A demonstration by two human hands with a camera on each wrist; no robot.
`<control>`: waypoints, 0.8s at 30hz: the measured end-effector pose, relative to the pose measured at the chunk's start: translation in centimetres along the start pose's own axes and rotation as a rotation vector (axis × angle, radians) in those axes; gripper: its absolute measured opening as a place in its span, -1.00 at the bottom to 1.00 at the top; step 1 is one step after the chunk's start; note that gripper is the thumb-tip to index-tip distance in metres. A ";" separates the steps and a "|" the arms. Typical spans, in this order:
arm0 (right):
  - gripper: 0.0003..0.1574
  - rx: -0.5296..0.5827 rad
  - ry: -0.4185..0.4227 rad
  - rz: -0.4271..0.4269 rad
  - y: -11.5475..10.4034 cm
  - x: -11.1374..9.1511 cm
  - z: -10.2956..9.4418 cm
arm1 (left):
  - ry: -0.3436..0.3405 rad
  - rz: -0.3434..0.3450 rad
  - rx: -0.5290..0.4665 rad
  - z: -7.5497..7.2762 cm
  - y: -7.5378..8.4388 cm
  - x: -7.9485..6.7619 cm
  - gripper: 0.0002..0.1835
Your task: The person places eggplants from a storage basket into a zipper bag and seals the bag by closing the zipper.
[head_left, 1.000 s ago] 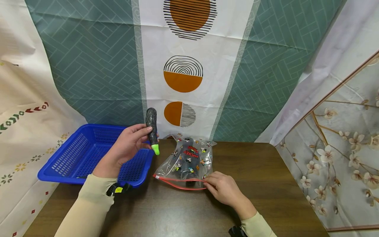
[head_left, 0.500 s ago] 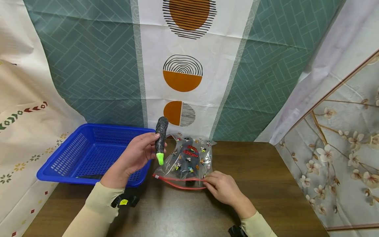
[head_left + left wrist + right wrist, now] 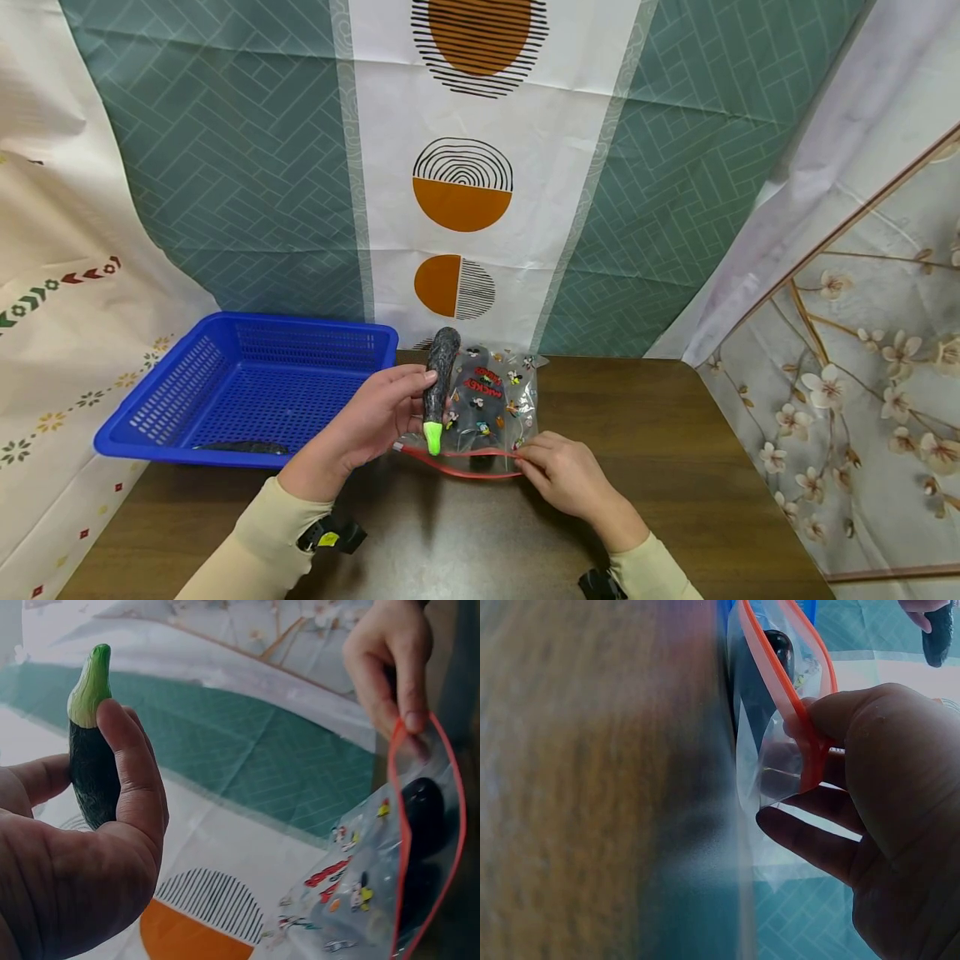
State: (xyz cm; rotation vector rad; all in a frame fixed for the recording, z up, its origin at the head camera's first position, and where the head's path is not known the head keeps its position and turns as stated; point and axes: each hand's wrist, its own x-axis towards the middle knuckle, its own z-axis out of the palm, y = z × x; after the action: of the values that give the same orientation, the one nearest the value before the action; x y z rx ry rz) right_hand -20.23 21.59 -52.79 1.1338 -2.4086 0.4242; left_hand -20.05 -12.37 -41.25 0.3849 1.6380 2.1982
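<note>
My left hand point(image 3: 382, 417) holds a dark, wrinkled eggplant point(image 3: 441, 375) between thumb and fingers, its bright green stem end point(image 3: 91, 690) pointing down toward the mouth of a clear zip bag point(image 3: 498, 417) in the head view. The bag lies on the table, printed with cartoon figures and edged with a red zip strip point(image 3: 472, 476). At its right corner, the thumb and fingers of my right hand point(image 3: 566, 475) pinch that strip. The left wrist view shows the mouth parted, with dark, glossy rounded things point(image 3: 424, 817) inside; their kind is unclear through the plastic.
A blue plastic basket point(image 3: 247, 333) with slotted sides stands at the left of the wooden table point(image 3: 645, 433). One long dark object point(image 3: 243, 447) lies in it near the front wall. Patterned cloth point(image 3: 300, 167) hangs behind the table and along both sides.
The left hand has carried the eggplant rightward and lower, from beside the basket to over the bag's left part. The right hand has stayed at the bag's corner.
</note>
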 end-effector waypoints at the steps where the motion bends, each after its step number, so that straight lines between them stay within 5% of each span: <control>1: -0.90 0.001 0.001 0.000 0.0 0.0 0.0 | -0.007 -0.008 0.005 0.1 -0.2 0.0 -0.43; 24: -0.90 -0.007 -0.031 0.024 -0.2 0.1 -0.2 | -0.058 -0.127 -0.021 1.8 -4.3 0.1 -0.62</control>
State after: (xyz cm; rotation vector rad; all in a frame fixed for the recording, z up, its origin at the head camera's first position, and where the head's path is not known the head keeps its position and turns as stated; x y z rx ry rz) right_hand -20.07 21.52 -52.54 1.1167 -2.4507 0.4091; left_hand -18.79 -9.66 -44.87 0.3262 1.5631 2.0897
